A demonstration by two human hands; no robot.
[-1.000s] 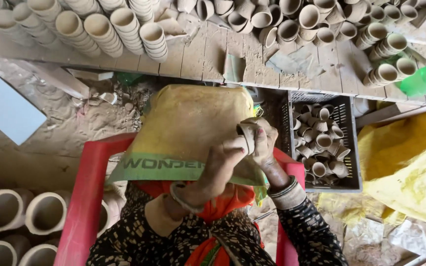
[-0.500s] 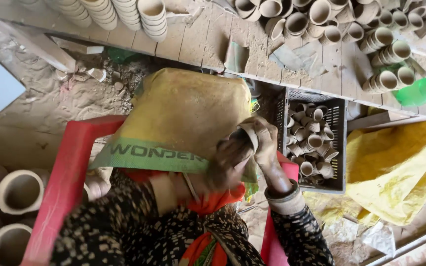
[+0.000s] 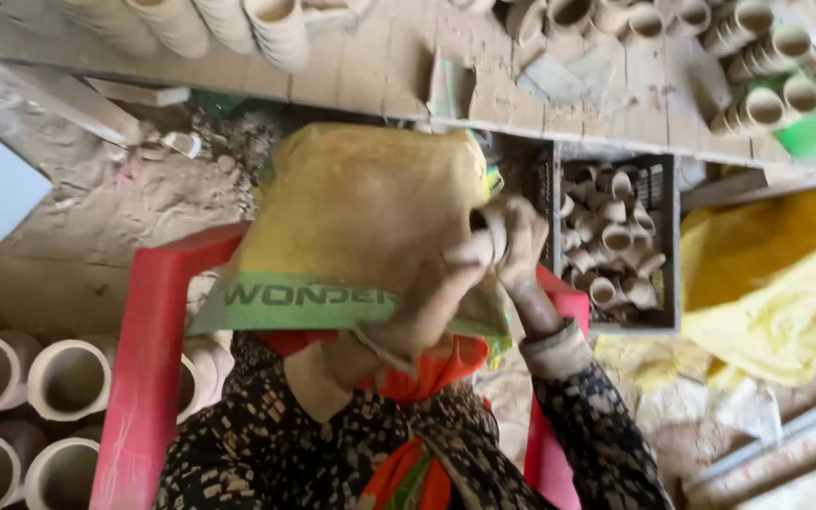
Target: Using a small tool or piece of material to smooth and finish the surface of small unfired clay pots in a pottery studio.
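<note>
Together two hands, left hand (image 3: 436, 297) and right hand (image 3: 519, 247), grasp one clay cup (image 3: 490, 231).

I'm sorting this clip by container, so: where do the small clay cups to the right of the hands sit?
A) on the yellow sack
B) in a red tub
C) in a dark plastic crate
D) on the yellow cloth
C: the small clay cups lie heaped inside the dark plastic crate.
</note>
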